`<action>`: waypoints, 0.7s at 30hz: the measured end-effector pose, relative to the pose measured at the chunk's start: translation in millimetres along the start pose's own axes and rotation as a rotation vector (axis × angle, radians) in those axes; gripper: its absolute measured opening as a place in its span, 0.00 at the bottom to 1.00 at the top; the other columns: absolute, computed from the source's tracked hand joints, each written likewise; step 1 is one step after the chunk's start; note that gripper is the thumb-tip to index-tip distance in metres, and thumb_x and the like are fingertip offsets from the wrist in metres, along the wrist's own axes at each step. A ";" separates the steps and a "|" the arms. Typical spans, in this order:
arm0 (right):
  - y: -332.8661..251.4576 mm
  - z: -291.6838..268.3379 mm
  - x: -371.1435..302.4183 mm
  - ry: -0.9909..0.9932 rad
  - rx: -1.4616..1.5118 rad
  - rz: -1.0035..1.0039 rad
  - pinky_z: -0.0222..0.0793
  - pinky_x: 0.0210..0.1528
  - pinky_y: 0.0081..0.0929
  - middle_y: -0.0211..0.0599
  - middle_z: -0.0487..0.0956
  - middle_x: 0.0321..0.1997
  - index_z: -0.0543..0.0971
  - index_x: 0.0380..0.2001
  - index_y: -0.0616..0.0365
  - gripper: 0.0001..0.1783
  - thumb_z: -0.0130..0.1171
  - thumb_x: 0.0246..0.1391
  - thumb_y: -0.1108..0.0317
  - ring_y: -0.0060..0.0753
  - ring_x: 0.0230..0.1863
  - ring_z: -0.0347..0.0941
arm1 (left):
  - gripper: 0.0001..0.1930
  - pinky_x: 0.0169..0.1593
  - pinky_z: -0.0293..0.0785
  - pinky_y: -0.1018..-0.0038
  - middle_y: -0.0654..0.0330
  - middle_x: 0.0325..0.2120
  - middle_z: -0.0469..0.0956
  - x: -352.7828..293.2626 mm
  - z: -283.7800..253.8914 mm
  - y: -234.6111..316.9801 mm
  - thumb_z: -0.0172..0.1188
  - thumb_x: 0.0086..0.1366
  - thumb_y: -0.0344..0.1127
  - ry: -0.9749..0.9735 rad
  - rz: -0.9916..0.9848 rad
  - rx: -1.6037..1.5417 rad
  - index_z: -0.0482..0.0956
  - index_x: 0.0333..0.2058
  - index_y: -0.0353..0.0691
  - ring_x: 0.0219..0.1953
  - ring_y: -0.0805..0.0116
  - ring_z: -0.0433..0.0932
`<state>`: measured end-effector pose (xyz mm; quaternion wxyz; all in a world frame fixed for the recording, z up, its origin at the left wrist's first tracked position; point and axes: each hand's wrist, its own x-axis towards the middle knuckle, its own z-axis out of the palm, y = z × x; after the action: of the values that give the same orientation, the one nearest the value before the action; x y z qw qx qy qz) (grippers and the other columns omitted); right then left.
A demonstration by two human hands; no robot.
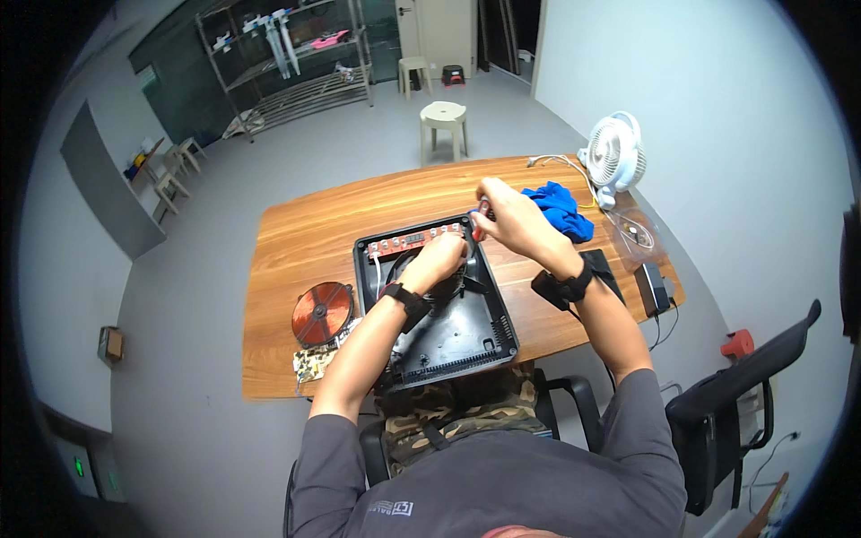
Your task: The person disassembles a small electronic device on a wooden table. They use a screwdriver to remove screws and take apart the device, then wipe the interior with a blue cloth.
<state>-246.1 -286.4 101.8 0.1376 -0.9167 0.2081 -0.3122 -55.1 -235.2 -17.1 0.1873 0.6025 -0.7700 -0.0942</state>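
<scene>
An open black plastic appliance housing (448,336) lies on the wooden table in front of me. Along its far edge runs a red circuit board (391,244), and a round black fan (418,269) sits below it, partly covered by my arm. My left hand (440,257) reaches over the fan, its fingers curled down at the board's right end; what they pinch is hidden. Above the housing's far right corner, my right hand (509,220) is closed around a screwdriver (480,225) with a red and dark handle. Its tip is too small to make out.
Left of the housing lie a round copper coil (322,314) and a circuit board with components (314,363). On the right are a blue cloth (560,212), a white fan (615,154), cables and a black power adapter (651,289). A black chair (731,403) stands at right.
</scene>
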 end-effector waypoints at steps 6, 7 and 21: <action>-4.8 -3.3 -2.3 -0.039 0.008 0.051 0.74 0.43 0.42 0.50 0.76 0.39 0.71 0.41 0.63 0.16 0.64 0.57 0.65 0.54 0.41 0.78 | 0.06 0.43 0.79 0.52 0.45 0.32 0.83 3.3 6.4 5.2 0.60 0.61 0.32 0.032 -0.051 0.086 0.83 0.31 0.37 0.37 0.44 0.84; -4.9 -3.5 -2.6 -0.042 0.000 0.053 0.74 0.43 0.42 0.50 0.76 0.39 0.71 0.41 0.63 0.16 0.65 0.57 0.65 0.54 0.41 0.78 | 0.06 0.42 0.80 0.52 0.46 0.32 0.82 4.1 8.4 5.7 0.59 0.61 0.32 0.053 -0.058 0.090 0.82 0.30 0.37 0.37 0.44 0.84; -1.3 0.2 -2.1 0.022 -0.013 0.031 0.76 0.38 0.34 0.49 0.78 0.34 0.73 0.43 0.64 0.16 0.66 0.58 0.68 0.44 0.35 0.80 | 0.11 0.36 0.83 0.57 0.41 0.37 0.82 -2.5 17.4 9.3 0.61 0.59 0.30 0.199 0.044 0.307 0.80 0.37 0.28 0.34 0.47 0.85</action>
<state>-247.1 -284.3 101.0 0.1343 -0.9107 0.2260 -0.3187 -69.9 -231.9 -29.9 0.1703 0.6133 -0.7661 0.0888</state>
